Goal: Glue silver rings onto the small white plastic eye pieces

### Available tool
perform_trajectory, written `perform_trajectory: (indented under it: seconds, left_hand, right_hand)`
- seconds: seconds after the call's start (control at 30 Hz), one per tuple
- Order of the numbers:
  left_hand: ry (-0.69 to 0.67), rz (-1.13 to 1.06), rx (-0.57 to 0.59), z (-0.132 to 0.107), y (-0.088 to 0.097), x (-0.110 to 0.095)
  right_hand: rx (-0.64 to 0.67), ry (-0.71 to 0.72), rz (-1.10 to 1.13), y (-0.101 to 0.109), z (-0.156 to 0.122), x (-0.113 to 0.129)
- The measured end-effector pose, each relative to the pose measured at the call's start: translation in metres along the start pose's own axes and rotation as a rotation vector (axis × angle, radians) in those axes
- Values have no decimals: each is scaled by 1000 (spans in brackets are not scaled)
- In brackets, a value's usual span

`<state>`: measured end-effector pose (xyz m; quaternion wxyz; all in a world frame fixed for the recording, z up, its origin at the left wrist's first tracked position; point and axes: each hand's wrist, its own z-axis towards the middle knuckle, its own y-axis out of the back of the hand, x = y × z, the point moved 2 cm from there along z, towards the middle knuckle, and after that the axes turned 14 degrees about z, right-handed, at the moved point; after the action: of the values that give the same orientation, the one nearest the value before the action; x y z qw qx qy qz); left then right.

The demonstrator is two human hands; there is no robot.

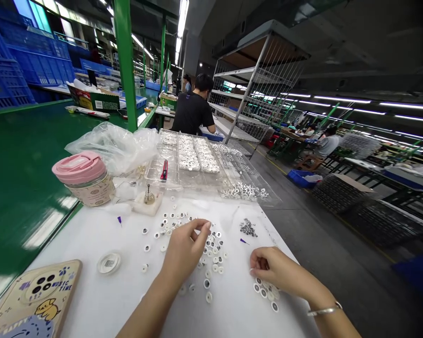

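Note:
My left hand [185,246] hovers over a scatter of small white round parts with dark centres [215,251]. Its thumb and fingertips are pinched together, and whatever they hold is hidden or too small to name. To the right, my right hand [277,267] has curled fingers with the thumb against them, just above a smaller group of the same round parts [263,293]. Whether anything is in that pinch I cannot make out. Beyond it lies a small pile of shiny metal pieces [248,227], with a purple pointed tip [244,241] beside it.
A clear compartment tray [197,180] of white parts spans the back, a red cutter [164,170] in it. Leftward are a pink-lidded cup [80,168], a plastic bag [109,145], a small block with a metal pin [148,202], a round lid [109,263] and a phone [65,300]. A person [193,110] sits ahead.

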<state>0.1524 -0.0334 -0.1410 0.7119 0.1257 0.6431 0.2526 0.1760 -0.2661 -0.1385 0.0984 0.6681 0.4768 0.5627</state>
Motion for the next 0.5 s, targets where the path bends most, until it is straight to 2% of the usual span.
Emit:
perform_trajectory:
  seconds: [0.07, 0.17, 0.23, 0.33, 0.43, 0.5]
  left_hand:
    - [73, -113, 117, -2, -5, -3]
    - [202, -297, 316, -3, -12, -3]
    - [236, -493, 393, -1, -14, -2]
    - [254, -712, 403, 2, -16, 2]
    - [334, -760, 383, 4, -19, 7]
    - [397, -771, 382, 4, -21, 9]
  right_hand:
    - [-41, 108, 26, 1, 4, 18]
    - [-199, 387, 64, 0, 14, 53]
    - [-271, 580, 43, -4, 21, 71]
    - [-343, 790, -56, -11, 31, 81]
    - [-369, 864, -156, -18, 36, 78]
    - [-337, 880, -180, -19, 35, 73]
